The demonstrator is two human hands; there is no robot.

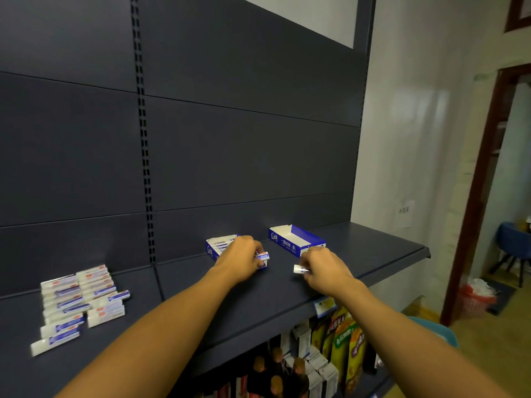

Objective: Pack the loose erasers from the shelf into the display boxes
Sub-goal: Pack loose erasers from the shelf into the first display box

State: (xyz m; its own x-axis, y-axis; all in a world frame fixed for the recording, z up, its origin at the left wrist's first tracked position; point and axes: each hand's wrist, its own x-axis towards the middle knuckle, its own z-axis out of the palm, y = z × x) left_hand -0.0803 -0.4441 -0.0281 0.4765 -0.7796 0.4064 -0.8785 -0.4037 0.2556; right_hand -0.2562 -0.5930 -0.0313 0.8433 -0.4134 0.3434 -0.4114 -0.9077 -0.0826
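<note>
Two blue-and-white display boxes stand on the dark shelf [373, 254]. The left display box [213, 248] holds several erasers. The right display box [296, 239] looks empty. My left hand [242, 258] rests over the left box's front and pinches a white-and-blue eraser [263, 256]. My right hand [323, 267], just in front of the right box, grips another eraser [298, 269] whose white end sticks out to the left. A pile of loose erasers [77, 300] lies at the shelf's far left.
The dark back panel [230, 139] rises behind the shelf. Below the shelf's front edge, a lower shelf holds bottles [275, 369] and green-yellow snack packs [344, 337]. A doorway, a blue chair [514, 245] and a red basket [474, 300] lie to the right.
</note>
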